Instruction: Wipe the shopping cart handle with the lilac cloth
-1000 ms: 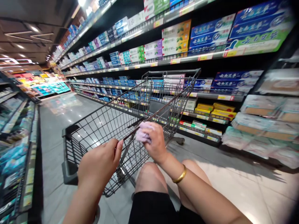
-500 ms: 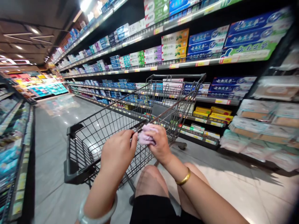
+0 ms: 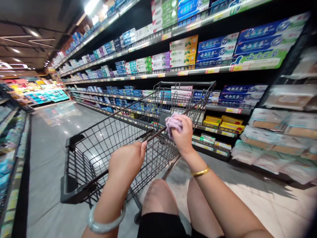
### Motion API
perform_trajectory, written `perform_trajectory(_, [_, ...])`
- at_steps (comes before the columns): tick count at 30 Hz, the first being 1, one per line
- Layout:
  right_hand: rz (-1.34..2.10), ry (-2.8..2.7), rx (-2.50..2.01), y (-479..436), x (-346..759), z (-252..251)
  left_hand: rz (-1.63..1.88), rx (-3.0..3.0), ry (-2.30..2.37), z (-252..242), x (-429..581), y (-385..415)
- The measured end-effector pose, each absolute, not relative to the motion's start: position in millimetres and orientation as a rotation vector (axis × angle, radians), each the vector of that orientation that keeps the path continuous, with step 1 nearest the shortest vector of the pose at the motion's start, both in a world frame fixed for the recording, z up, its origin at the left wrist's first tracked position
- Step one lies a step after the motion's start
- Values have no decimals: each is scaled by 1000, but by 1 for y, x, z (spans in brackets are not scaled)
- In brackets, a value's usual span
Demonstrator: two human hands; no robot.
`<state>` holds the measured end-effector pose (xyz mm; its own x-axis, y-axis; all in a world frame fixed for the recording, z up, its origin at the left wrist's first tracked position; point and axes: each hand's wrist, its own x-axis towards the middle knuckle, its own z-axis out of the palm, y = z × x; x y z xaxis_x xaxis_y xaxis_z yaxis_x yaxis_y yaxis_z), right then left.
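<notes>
A dark wire shopping cart (image 3: pixel 99 138) lies tipped in the aisle in front of me. My left hand (image 3: pixel 127 162) is closed on the cart's side rim, thumb up against the wire. My right hand (image 3: pixel 182 134) is closed on a crumpled pale purple cloth (image 3: pixel 172 123) and presses it on the cart's upper rail, further along toward the handle end. My knees show below the hands.
Shelves of boxed toothpaste (image 3: pixel 218 46) run along the right side. Wrapped tissue packs (image 3: pixel 274 135) fill the lower right shelves. Another shelf unit (image 3: pixel 12 158) borders the left. The glossy tiled floor (image 3: pixel 56 125) stretches ahead toward a bright display.
My right hand with the cloth has slid up along the cart's rail, away from my left hand. My left hand shifted from beside the cloth to gripping the rim lower down.
</notes>
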<state>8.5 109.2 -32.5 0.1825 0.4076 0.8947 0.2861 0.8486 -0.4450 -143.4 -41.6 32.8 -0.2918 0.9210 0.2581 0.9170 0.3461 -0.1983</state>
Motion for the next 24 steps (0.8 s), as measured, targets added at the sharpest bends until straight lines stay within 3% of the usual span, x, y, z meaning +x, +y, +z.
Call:
perform_trajectory(7, [-28,-1921,-225,93,7,-18,34,-1601,-2231,29,-140,-42])
perform_trajectory(12, [-1,-1866,-522,98,9,1,18,-1609,-2262,32,-139,-42])
perform_trajectory(17, [-45,-2112,-310,95,3,11,13,-1629,-2234,32,-139,-44])
perform_trajectory(24, [-50,-1912,-639,113,15,10,0,-1623,-2272,33,-137,-42])
